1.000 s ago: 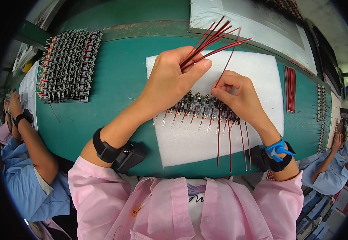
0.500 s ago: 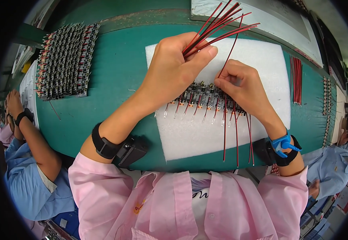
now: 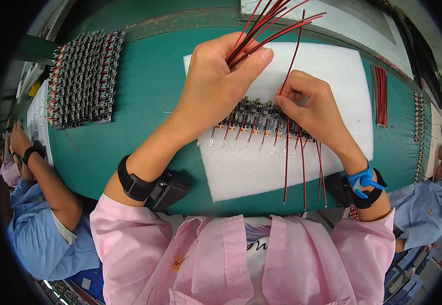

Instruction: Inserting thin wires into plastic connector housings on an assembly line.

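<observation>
A bundle of red and black wires (image 3: 261,35) fans out from my left hand (image 3: 221,76), whose fingers are closed round it. Between the thumb and fingertips of my right hand (image 3: 305,99), a single red-black wire (image 3: 296,53) is pinched, its upper end standing up past the fingers. Just beneath both hands lies a row of small circuit boards (image 3: 256,118) with clear LEDs on short leads toward me. My right fingertips are at the row's far edge, and they hide the wire's lower end. Several long wires (image 3: 304,173) hang from the row's right part toward me.
The boards rest on a white foam sheet (image 3: 241,178) on the green table (image 3: 145,96). A block of stacked boards (image 3: 81,79) stands at the far left. To the right lie a wire bundle (image 3: 379,96) and a strip of boards (image 3: 419,132). Co-workers sit at both sides.
The view has shifted slightly. Both hands keep their holds, the left on the wire bundle and the right on the single wire, with hardly any movement over the boards.
</observation>
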`<act>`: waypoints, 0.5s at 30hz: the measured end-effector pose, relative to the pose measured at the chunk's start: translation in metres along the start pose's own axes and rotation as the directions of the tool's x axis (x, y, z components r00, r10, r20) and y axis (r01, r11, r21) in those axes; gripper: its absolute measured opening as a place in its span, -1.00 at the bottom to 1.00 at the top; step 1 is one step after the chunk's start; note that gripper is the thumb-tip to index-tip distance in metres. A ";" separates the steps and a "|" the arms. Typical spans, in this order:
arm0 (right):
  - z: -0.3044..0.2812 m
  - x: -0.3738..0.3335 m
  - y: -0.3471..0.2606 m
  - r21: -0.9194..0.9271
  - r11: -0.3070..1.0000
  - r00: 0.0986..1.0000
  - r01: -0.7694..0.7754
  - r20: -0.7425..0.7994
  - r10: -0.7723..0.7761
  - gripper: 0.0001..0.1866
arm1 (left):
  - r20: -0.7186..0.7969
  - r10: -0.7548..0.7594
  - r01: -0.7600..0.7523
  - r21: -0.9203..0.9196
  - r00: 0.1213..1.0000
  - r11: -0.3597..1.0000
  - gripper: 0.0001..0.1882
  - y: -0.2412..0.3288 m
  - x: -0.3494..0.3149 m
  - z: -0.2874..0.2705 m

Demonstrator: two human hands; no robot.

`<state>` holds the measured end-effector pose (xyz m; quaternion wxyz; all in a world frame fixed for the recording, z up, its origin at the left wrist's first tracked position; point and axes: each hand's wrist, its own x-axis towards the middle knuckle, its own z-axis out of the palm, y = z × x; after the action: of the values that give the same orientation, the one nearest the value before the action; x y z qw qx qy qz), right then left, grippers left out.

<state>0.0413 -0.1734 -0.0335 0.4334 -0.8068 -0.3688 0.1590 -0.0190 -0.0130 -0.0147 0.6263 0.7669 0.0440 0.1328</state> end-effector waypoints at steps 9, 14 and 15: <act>0.001 0.000 -0.001 0.010 1.000 1.000 -0.004 0.010 0.004 -0.90 | -0.053 0.040 -0.041 -0.007 0.998 0.999 -0.80 -0.003 0.000 0.001; 0.001 -0.001 0.000 0.021 1.000 1.000 -0.003 -0.006 0.003 -0.89 | -0.060 0.044 -0.045 -0.010 0.997 0.999 -0.79 -0.002 0.000 0.001; 0.001 -0.001 -0.001 0.021 1.000 1.000 -0.002 -0.007 0.002 -0.89 | -0.042 0.021 -0.021 0.008 0.999 1.000 -0.79 -0.002 0.000 0.000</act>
<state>0.0400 -0.1733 -0.0336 0.4431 -0.8030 -0.3647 0.1607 -0.0192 -0.0130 -0.0163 0.6209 0.7667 0.0498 0.1555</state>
